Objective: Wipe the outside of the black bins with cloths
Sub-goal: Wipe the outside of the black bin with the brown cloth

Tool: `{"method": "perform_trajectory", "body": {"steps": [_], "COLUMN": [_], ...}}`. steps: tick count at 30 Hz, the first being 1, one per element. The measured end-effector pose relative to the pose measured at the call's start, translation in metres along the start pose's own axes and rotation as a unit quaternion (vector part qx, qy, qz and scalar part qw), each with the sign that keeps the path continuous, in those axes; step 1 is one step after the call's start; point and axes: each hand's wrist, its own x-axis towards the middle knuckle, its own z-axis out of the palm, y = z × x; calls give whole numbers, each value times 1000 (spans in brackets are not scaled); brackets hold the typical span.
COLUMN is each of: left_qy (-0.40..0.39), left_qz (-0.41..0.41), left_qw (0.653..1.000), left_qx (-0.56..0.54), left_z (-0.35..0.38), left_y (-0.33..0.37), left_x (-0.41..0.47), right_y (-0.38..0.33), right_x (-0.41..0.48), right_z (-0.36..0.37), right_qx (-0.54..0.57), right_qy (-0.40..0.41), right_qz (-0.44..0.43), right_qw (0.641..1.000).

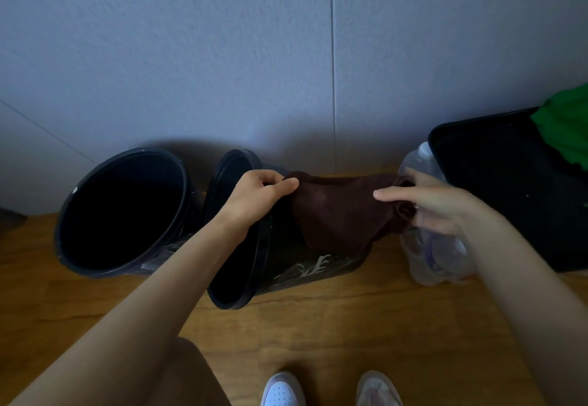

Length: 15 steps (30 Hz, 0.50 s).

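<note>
Two round black bins lie on their sides on the wooden floor by the wall. The left bin (124, 211) shows its open mouth. The middle bin (241, 272) has a pale plant pattern on its side. A dark brown cloth (340, 211) is stretched over the top of the middle bin. My left hand (257, 195) pinches the cloth's left corner. My right hand (432, 202) grips its bunched right end, forefinger stretched along the cloth.
Clear plastic bottles (439, 256) stand bundled right of the middle bin, behind my right hand. A large black rectangular container (509, 189) with something green (566, 119) in it sits at the far right. My shoes (283, 389) are at the bottom edge.
</note>
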Motion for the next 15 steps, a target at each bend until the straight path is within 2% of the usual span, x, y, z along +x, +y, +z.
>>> {"method": "perform_trajectory", "body": {"steps": [3,5,6,8,9,10,11,12,14,15], "left_qy": [0,3,5,4,3,3,3,1,-6,-10], "left_qz": [3,3,4,11,16,22,29,36,52,61], "left_qw": [1000,1000,1000,1000,1000,1000,999,999,998,997], "left_qx": [8,11,11,16,19,22,26,29,38,46], "left_z": [3,3,3,4,5,6,8,10,12,11], "left_y": [0,0,0,0,0,0,0,0,0,0], "left_x": [0,0,0,-2,-2,-2,-2,-3,-4,-5], "right_y": [-1,1,0,-5,-6,-7,-6,-4,5,8], "right_x": [9,8,6,-1,-3,-6,-6,-7,-4,-4], "right_z": [-4,-1,3,9,12,16,20,26,35,36], "right_qx": [-146,-210,-239,-315,-359,-411,-475,-541,-624,-629], "right_qy": [123,190,201,152,103,51,14,-6,20,62], "right_qz": [-44,-150,-213,-287,-274,-222,-160,-118,-126,-152], "right_qw": [981,947,926,892,886,882,865,833,771,760]}}
